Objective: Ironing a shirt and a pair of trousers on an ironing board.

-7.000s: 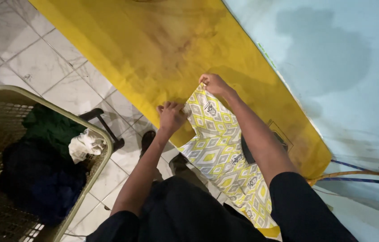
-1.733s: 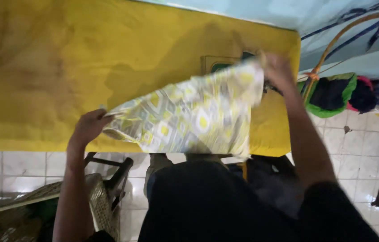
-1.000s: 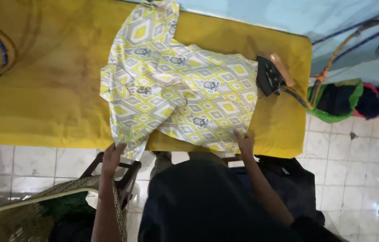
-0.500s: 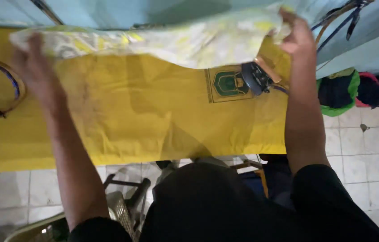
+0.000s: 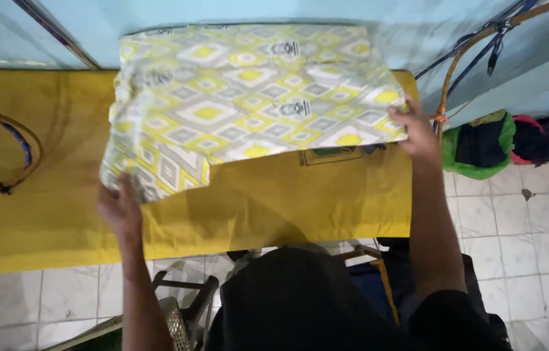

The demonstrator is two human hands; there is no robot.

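A soft, light, limp-looking cloth (image 5: 248, 97) is being held spread above the yellow board (image 5: 274, 201), pinched at its near corners by the left hand (image 5: 120, 211) and right hand (image 5: 415, 130), where it is likely best gripped.

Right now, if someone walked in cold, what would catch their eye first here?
The yellow-and-grey patterned cloth, spread wide above the middle of the yellow-covered board, with the left hand gripping its lower left corner and the right hand its right edge. Next, the green and dark bundle on the tiled floor at right, and a thin looped cord lying on the board's left end.
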